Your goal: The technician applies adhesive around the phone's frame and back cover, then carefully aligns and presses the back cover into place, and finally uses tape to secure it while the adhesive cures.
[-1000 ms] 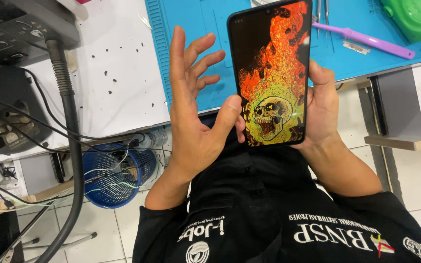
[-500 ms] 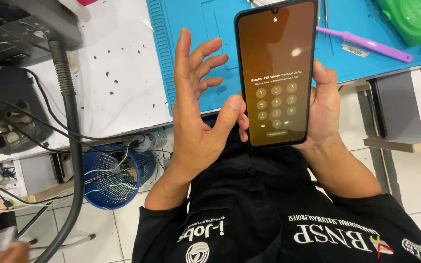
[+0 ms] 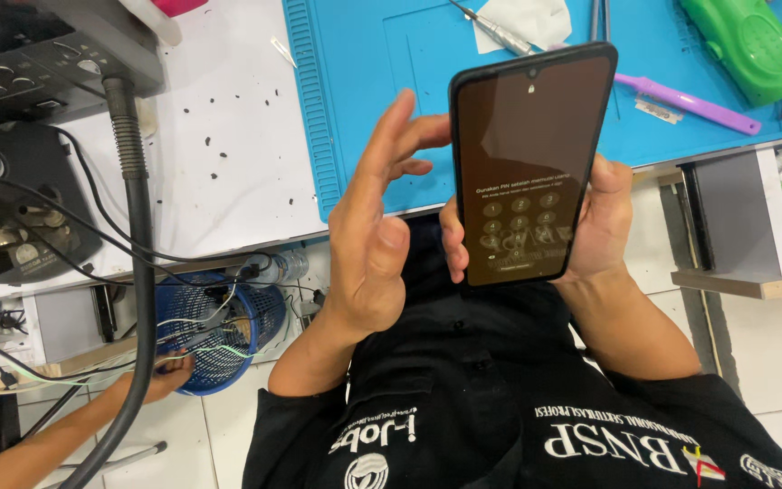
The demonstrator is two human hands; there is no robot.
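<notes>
The right hand [image 3: 601, 226] holds a black phone [image 3: 529, 165] upright in front of the person's chest, just below the near edge of the blue mat [image 3: 364, 100]. Most of this hand is hidden behind the phone: only the thumb side shows past the right edge, and a few fingertips curl round the left edge low down. The grip is closed round the phone's body.

The left hand [image 3: 375, 231] is open, fingers spread and pointing up, just beside the phone's left edge. Whether any finger touches the glass cannot be told from this angle; the thumb is bent toward the palm.

The screen is dark brown with a number pad in pale circles and a line of small text above it, too faint to make out clearly.

On the mat, a purple brush [image 3: 685, 101] lies behind the phone, its near end hidden by the phone's top corner. A green case [image 3: 751, 45] is cut off by the top edge, and so is a screwdriver [image 3: 492, 27] lying on a white cloth [image 3: 527, 20].

To the left, a black hose [image 3: 138, 235] runs down across the white table [image 3: 219, 154]. Below the table stands a blue basket [image 3: 214, 330] of tangled wires, where another person's hand [image 3: 160, 376] reaches in; their arm is cut off at the lower left corner.
</notes>
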